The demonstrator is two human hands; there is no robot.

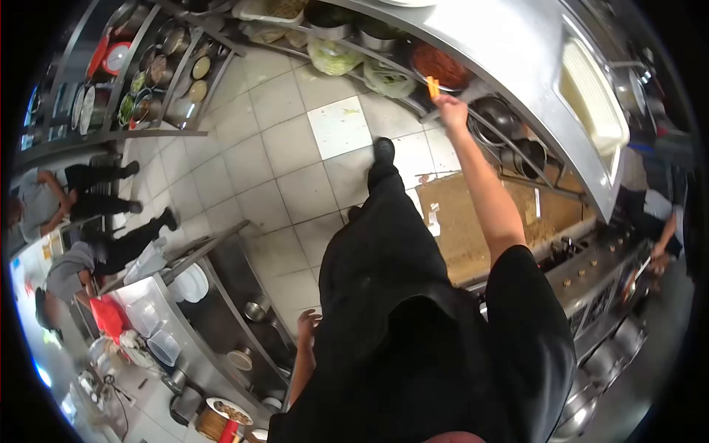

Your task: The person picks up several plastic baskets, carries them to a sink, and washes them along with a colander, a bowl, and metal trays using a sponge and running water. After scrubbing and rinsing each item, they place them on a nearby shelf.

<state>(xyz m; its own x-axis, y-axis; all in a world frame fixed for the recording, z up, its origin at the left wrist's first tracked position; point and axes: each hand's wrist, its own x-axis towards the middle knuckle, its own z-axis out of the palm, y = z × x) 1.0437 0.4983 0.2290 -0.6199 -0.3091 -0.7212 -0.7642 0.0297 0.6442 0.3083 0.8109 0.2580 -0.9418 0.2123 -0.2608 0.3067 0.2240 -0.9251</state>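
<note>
Orange strips [433, 87] stick out from the closed fingers of my right hand [450, 109], at the upper right. That hand is beside a bowl of red food [439, 65] on the shelf under the steel counter, with bagged greens [389, 78] to its left. Below it on the same shelf are dark metal bowls [496, 120]. My left hand [309, 325] hangs low near the middle, its fingers apart and holding nothing, next to a steel shelf unit with a metal pot [257, 308].
Two people [70, 269] in grey tops stand at the left. A steel counter [502, 37] curves across the upper right. A stove [591, 273] and another person's arm [668, 235] are at the right. Brown cardboard [480, 221] covers part of the tiled floor.
</note>
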